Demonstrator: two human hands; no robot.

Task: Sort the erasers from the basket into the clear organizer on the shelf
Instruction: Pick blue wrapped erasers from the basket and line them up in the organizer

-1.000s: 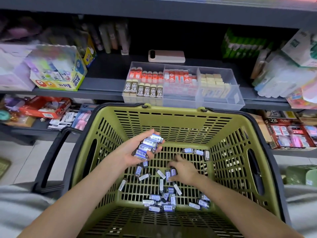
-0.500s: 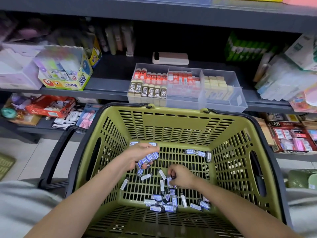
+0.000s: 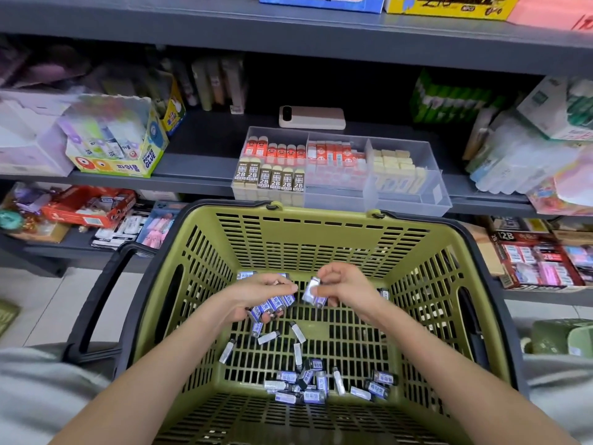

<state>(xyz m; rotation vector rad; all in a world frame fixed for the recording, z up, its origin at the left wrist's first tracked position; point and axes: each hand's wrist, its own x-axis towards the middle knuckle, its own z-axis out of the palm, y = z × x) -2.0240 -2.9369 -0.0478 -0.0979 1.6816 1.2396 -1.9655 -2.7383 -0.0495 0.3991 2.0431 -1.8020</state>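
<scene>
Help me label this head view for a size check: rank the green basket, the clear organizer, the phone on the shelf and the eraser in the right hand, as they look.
1. green basket, though nearness inflates it
2. clear organizer
3. phone
4. eraser pinched in the right hand

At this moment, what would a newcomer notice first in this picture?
First, the olive-green shopping basket filling the lower centre, with blue-labelled erasers scattered on its floor. Above them, the left hand holds a bunch of erasers while the right hand pinches a single eraser. Behind the basket, the clear organizer sits on the shelf, partly filled.
</scene>
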